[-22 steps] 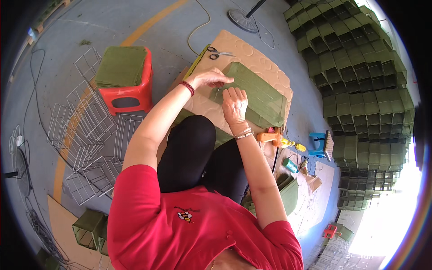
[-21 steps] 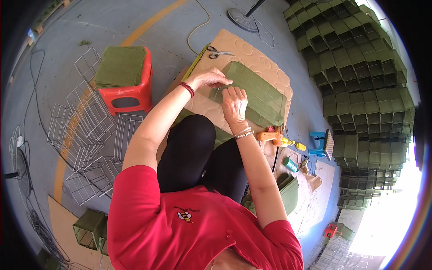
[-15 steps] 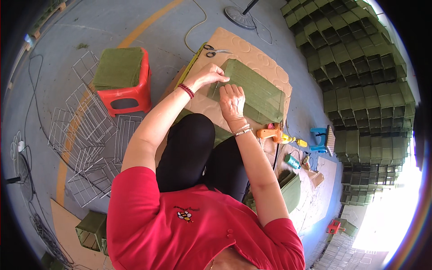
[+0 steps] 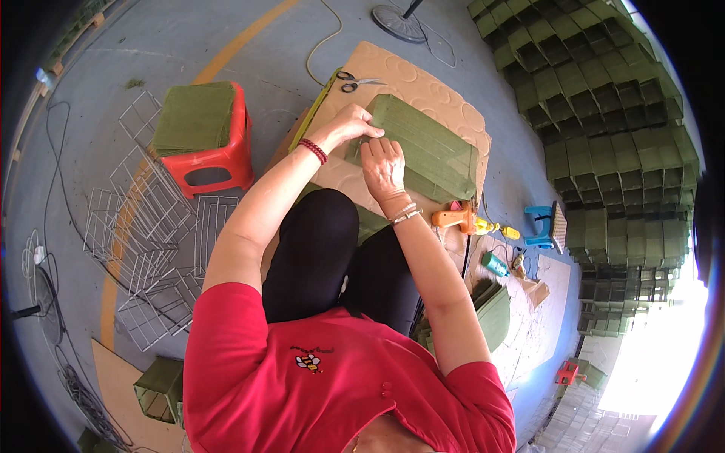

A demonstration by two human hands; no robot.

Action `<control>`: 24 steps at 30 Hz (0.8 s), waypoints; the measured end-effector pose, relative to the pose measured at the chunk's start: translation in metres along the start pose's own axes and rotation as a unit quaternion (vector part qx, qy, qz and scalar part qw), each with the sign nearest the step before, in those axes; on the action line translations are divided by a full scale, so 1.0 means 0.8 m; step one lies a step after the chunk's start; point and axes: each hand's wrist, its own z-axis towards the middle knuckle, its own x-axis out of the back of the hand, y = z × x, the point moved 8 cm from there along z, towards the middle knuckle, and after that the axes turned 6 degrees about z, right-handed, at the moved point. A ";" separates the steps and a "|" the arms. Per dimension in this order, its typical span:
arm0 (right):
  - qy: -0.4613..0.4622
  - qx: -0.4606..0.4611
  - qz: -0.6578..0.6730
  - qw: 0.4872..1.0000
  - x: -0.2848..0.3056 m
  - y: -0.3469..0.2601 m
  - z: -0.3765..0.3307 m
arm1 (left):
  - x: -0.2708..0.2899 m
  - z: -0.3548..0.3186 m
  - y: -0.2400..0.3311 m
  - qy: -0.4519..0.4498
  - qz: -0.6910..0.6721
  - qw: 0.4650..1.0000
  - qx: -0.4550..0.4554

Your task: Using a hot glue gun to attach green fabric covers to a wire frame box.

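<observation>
The person in the red shirt sits low over a sheet of cardboard [image 4: 423,83] laid on the floor, with a green fabric-covered box [image 4: 427,151] resting on it just in front of the knees. Both hands work at the box's near left corner. The left hand [image 4: 355,121] reaches in from the left, its fingers curled over the upper edge of the green cloth and pinching it there. The right hand [image 4: 383,167] lies flat against the near side, fingers pressed together on the fabric, holding it down against the frame.

To do this step well, I would say the cloth wants to be kept taut: the left hand should draw the edge snug while the right smooths toward the corner, so no wrinkle gets trapped. The two hands are close together, almost touching, which looks right for a neat fold at the corner.

A pair of scissors [image 4: 355,80] lies on the cardboard beyond the left hand, near but not touching it. An orange glue gun [image 4: 453,218] rests just beside the right wrist, its cord trailing toward the floor. To the left stands a red plastic stool [image 4: 215,162] with a stack of green cloth [image 4: 192,117] on top, and bare wire frames [image 4: 151,226] lie scattered beside it. Many finished green boxes [image 4: 604,113] are stacked along the far right.
</observation>
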 end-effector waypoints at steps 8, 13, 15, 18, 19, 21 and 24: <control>0.003 -0.051 0.041 0.998 0.026 0.004 -0.026 | 0.000 -0.007 0.001 0.017 -0.019 1.000 -0.017; -0.082 -0.452 0.496 0.737 -0.039 0.075 -0.112 | -0.005 -0.011 0.011 0.007 -0.017 1.000 -0.003; 0.026 -0.532 0.685 0.497 -0.070 0.074 -0.136 | -0.003 -0.012 0.011 0.008 -0.022 1.000 0.002; 0.070 -0.514 0.735 0.436 -0.085 0.066 -0.120 | -0.006 -0.018 0.020 0.009 -0.028 1.000 0.008; 0.093 -0.519 0.754 0.393 -0.087 0.059 -0.113 | -0.003 -0.023 0.024 0.016 -0.015 1.000 0.010; 0.118 -0.527 0.746 0.388 -0.096 0.057 -0.107 | -0.001 -0.023 0.022 0.023 0.000 1.000 0.013; 0.156 -0.533 0.731 0.396 -0.102 0.051 -0.100 | 0.003 -0.019 0.011 0.024 0.006 1.000 0.009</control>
